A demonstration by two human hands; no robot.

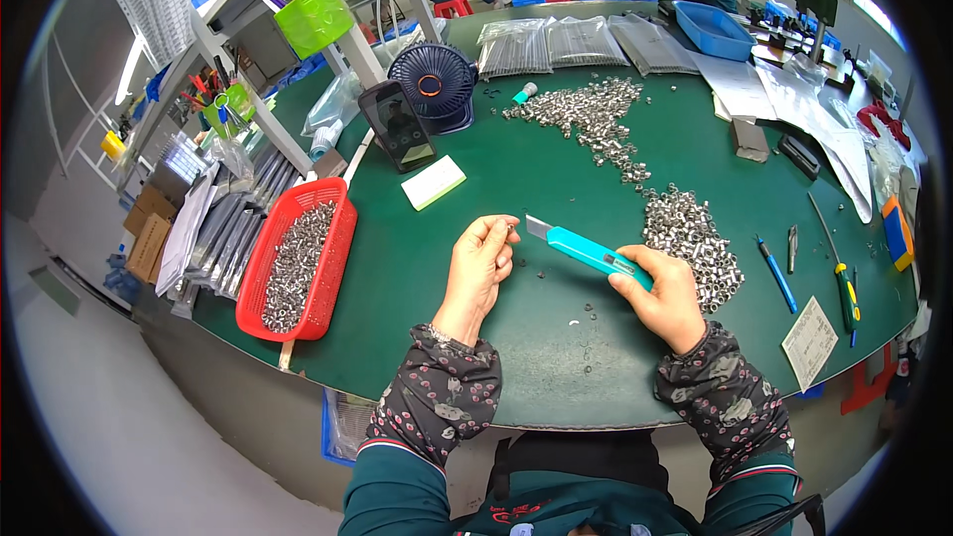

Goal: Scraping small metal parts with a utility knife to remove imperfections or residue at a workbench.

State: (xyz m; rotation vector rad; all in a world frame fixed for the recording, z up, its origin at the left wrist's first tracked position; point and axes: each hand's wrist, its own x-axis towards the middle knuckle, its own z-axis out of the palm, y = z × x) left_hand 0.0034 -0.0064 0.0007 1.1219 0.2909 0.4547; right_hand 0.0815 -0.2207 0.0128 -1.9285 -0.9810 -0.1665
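Observation:
My right hand [667, 300] is wrapped round a teal utility knife [584, 249], its blade out and angled up to the left. Close to the blade tip, my left hand [476, 263] pinches a small metal ring [511, 227] between thumb and fingertips; the fingers cover much of it. Blade and ring stand slightly apart. Right beside the knife hand lies a heap of small metal rings [690, 238], and a looser heap of rings [586, 114] spreads farther back. More of them fill a red plastic basket [342, 248] on the left. Dark scraps dot the green tabletop [536, 377] below the knife.
A phone [397, 126] leans against a blue fan [433, 84], near a pad of paper [433, 183]. On the right lie a blue pen [776, 274], a yellow-green screwdriver [847, 296] and a paper label [810, 343]. Bagged parts [586, 42] and a blue tray [715, 32] line the back.

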